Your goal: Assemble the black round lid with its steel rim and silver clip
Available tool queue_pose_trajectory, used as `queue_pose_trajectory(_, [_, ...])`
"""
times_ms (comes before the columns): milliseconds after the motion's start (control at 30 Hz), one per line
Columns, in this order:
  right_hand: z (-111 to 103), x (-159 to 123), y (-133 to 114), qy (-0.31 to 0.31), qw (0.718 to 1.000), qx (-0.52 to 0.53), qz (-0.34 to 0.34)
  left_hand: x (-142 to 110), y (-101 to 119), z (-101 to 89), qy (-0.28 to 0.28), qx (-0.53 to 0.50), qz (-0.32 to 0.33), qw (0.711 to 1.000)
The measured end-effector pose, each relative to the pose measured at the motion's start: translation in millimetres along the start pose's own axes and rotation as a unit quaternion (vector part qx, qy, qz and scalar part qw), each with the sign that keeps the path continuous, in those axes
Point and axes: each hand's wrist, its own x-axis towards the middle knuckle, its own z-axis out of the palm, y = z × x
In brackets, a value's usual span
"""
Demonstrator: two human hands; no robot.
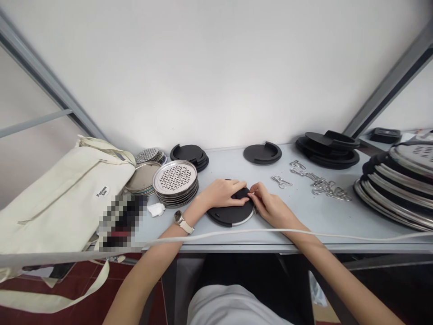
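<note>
A round black cover [225,214] lies flat near the front of the table, with a silver rim showing along its lower right edge. My left hand [221,193], with a watch on the wrist, reaches over the cover and grips it, thumb and fingers apart around its upper right part. At the cover's right edge, my right hand [267,203] has its thumb and index finger pinched together. A small metal bit shows under those fingers; what they pinch is too small to make out. To the right lie loose metal snap hooks [281,182].
Left stand a stack of perforated metal discs [175,178], plain discs [142,177] and a cream bag [64,194]. More black covers [262,153] lie behind. A pile of metal hooks [326,186] and a tall disc stack [399,189] are right. A white cable [237,231] crosses in front.
</note>
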Motion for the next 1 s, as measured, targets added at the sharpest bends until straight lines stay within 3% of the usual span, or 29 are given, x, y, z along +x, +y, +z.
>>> queue_pose_trajectory(1000, [1.2, 1.3, 2.3, -0.007, 1.0, -0.024, 0.014, -0.4, 0.2, 0.5, 0.003, 0.015, 0.002, 1.0])
